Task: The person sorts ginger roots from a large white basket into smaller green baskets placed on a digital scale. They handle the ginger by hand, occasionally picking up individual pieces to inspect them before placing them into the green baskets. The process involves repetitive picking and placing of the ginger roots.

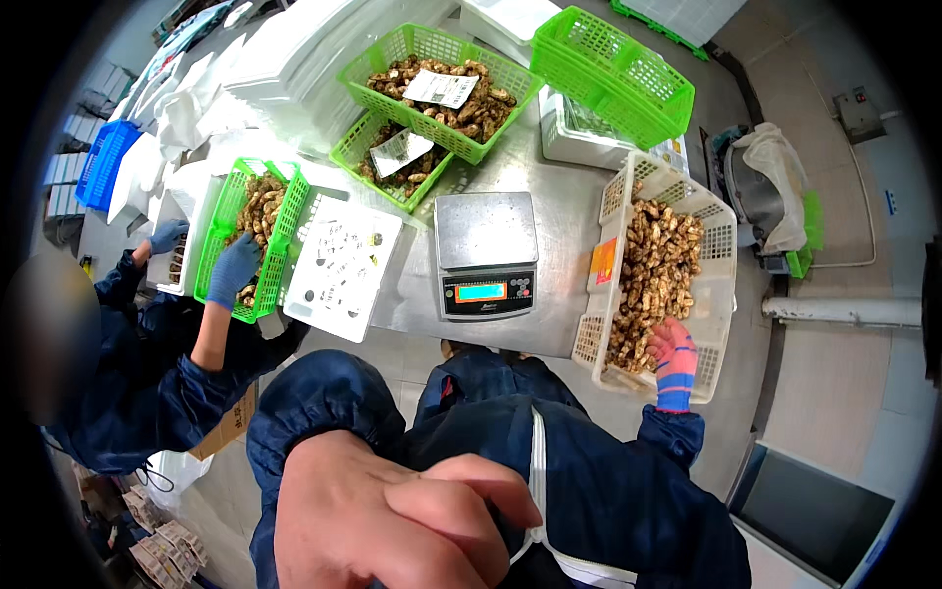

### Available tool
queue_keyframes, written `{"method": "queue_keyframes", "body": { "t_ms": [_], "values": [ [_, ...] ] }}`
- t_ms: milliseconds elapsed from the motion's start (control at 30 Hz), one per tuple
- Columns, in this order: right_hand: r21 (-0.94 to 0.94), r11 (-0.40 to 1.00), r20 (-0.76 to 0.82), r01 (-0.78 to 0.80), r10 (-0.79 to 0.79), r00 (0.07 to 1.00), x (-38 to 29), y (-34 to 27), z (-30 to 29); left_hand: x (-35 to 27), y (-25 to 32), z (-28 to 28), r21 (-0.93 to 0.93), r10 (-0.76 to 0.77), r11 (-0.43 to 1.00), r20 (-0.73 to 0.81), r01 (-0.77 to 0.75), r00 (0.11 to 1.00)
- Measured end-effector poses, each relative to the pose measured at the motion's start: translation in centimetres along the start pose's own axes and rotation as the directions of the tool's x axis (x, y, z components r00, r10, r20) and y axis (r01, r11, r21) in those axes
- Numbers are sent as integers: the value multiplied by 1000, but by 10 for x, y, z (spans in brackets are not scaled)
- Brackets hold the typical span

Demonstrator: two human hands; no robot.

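Note:
My right hand [673, 361], in a pink and blue striped glove, reaches into a white plastic crate [717, 294]. Its fingertips rest at the near edge of a heap of brown and cream mushrooms [659, 272], which look like matsutake. Whether the fingers grip one is hidden. Bare and very close to the camera, my left hand [397, 515] is raised in front of my dark blue coverall with its fingers curled. Its palm side faces away, so its contents cannot be seen. A digital scale [486, 254] with a bare pan and lit display stands on the steel table [556, 309].
Two green baskets [441, 92] of mushrooms with labels stand behind the scale. A stacked green basket [614, 77] sits on a foam box [581, 136]. At left, a co-worker's gloved hand [235, 269] reaches into another green basket [254, 235], beside a white foam lid [342, 265].

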State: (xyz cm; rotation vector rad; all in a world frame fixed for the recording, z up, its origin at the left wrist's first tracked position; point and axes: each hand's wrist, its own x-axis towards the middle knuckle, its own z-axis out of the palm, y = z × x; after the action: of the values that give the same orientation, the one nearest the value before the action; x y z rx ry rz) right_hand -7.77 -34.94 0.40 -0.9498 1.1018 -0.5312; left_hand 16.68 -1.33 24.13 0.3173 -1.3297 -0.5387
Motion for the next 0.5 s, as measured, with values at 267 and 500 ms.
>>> {"method": "queue_keyframes", "body": {
  "t_ms": [267,500],
  "values": [
    [20,999,84,-37,35,996,37,-3,-19,12,-14,19,3,-212,977,79,212,974],
    [-54,997,201,54,-42,979,131,-57,12,-52,-42,21,51,-468,876,-149,479,871]
  ]
}}
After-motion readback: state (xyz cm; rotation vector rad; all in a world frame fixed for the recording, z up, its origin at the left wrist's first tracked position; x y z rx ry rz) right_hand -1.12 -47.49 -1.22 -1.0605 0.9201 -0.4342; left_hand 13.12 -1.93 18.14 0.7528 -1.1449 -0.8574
